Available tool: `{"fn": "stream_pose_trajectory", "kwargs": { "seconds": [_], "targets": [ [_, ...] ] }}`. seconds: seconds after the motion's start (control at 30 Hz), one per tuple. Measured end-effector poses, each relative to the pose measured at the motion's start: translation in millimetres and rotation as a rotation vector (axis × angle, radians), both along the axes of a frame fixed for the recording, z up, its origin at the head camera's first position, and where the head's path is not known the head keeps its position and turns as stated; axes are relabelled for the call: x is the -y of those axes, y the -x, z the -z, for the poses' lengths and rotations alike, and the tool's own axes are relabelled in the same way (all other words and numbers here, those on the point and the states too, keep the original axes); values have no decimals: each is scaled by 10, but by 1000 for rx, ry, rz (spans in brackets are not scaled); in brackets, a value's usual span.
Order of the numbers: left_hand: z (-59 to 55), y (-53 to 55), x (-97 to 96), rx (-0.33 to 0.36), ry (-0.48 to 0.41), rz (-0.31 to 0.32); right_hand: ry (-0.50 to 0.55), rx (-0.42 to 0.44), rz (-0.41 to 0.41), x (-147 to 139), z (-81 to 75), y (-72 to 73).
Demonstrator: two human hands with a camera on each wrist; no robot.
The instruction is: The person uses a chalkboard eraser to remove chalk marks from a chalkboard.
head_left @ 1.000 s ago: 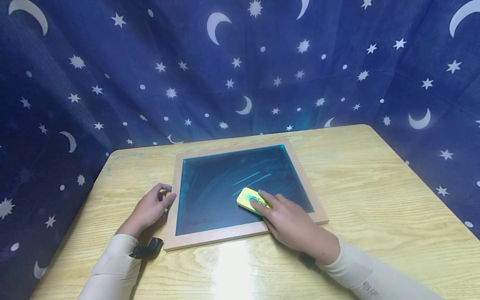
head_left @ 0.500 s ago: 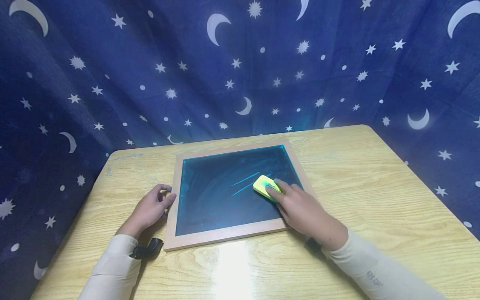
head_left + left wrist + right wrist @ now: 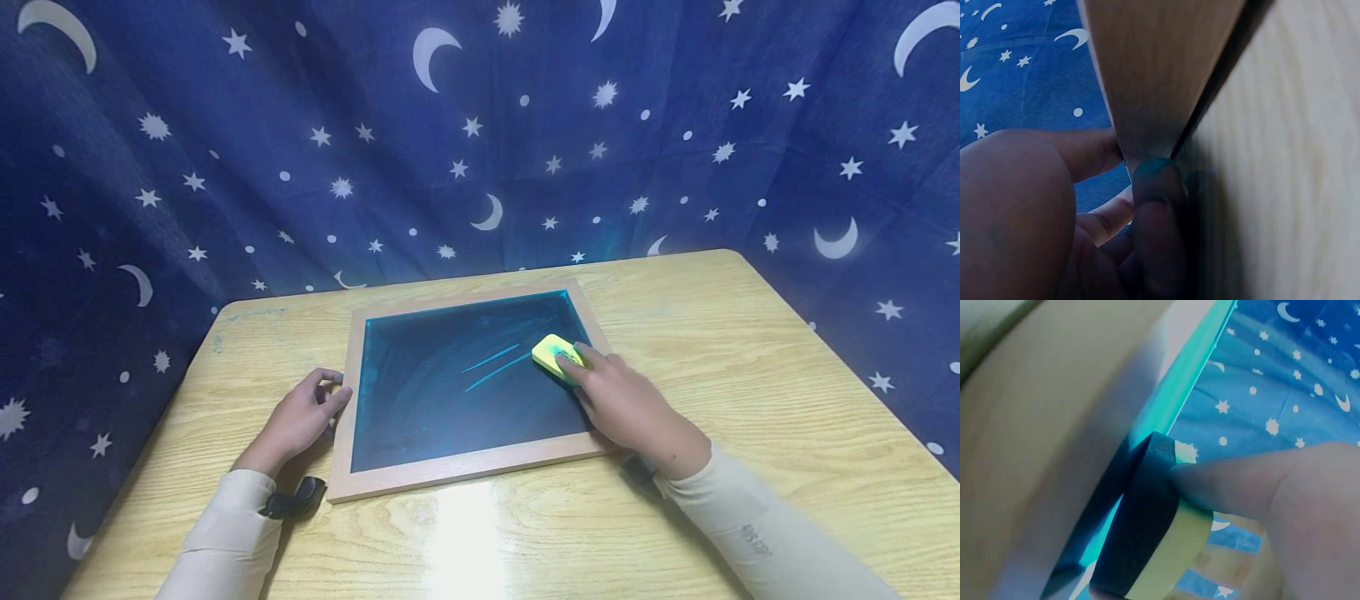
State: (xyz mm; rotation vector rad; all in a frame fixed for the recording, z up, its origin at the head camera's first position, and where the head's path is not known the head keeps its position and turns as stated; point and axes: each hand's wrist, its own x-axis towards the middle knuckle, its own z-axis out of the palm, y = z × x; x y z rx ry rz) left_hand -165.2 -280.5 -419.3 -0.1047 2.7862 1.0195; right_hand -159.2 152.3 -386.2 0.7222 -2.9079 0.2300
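Wiping seems underway, the right hand (image 3: 628, 404) clamped on the yellow-and-black block eraser (image 3: 547, 351) at the right of the wood-framed blackboard (image 3: 412, 408), the left hand (image 3: 296, 419) at its left, closure unclear; thin blue strokes (image 3: 497, 372) likely need a leftward pass.

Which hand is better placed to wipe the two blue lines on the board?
Right, I'd judge. The right hand already grips the yellow eraser, just to the right of the blue lines. The left hand holds no eraser and touches the board's wooden frame.
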Motion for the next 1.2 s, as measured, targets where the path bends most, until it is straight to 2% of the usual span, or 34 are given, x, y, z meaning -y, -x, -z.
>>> {"fn": "stream_pose_trajectory", "kwargs": {
  "seconds": [0.3, 0.57, 0.8, 1.07, 1.2],
  "targets": [
    [36, 32, -12, 0, -1, -2, 45, 73, -3, -132, -39, 93],
    [37, 44, -15, 0, 9, -18, 62, 78, -79, -206, -127, 215],
    [38, 33, 16, 0, 2, -18, 80, 87, -99, -210, -109, 330],
    [34, 25, 26, -1, 2, -18, 94, 102, -77, -183, -66, 359],
    [28, 26, 25, 0, 5, -21, 78, 80, -78, -174, -49, 342]
  ]
}}
